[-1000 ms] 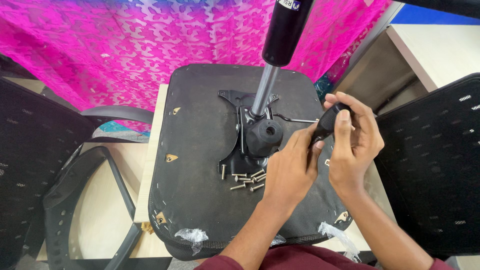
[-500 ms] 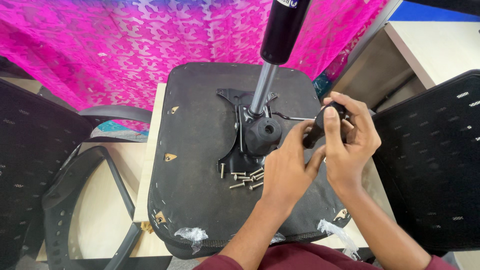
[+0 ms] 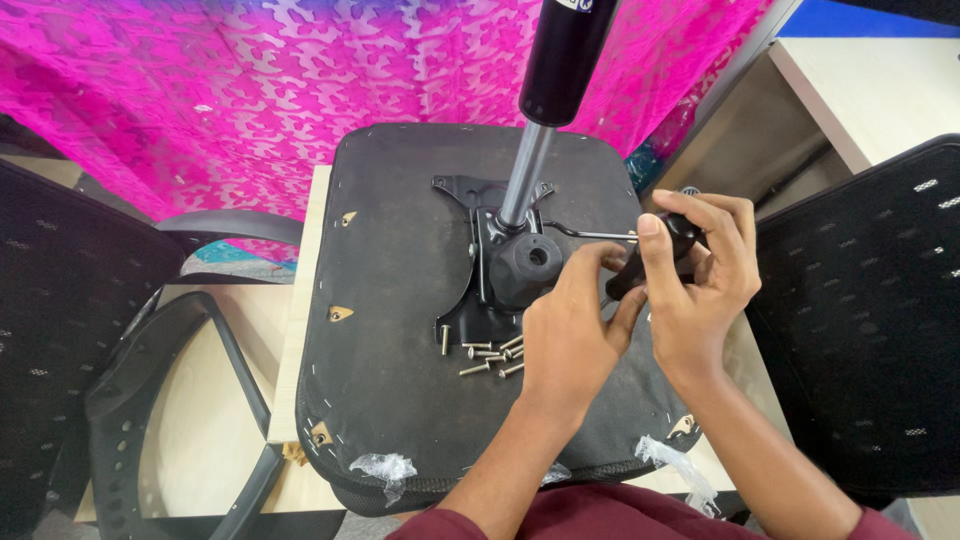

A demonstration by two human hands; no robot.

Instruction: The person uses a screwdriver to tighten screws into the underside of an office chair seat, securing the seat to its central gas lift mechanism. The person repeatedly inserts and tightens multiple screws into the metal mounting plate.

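Observation:
An upturned black chair seat [image 3: 400, 300] lies on a light wooden table, its metal mechanism plate [image 3: 478, 262] and gas lift cylinder [image 3: 548, 90] pointing up at me. My right hand [image 3: 700, 280] is closed around a black screwdriver handle [image 3: 655, 258] at the plate's right side. Beside it, my left hand [image 3: 568, 335] rests on the plate, its fingers touching the tool near its tip; the tip itself is hidden. Several loose screws [image 3: 485, 355] lie on the seat just left of my left hand.
A pink patterned cloth [image 3: 250, 90] hangs behind the table. A black mesh chair back [image 3: 860, 320] stands at the right, and a black armrest frame [image 3: 150, 390] and another mesh part at the left. Torn plastic wrap [image 3: 385, 468] clings to the seat's near edge.
Both hands have shifted slightly with the screwdriver, the right hand turning on the handle; the seat and screws have stayed put.

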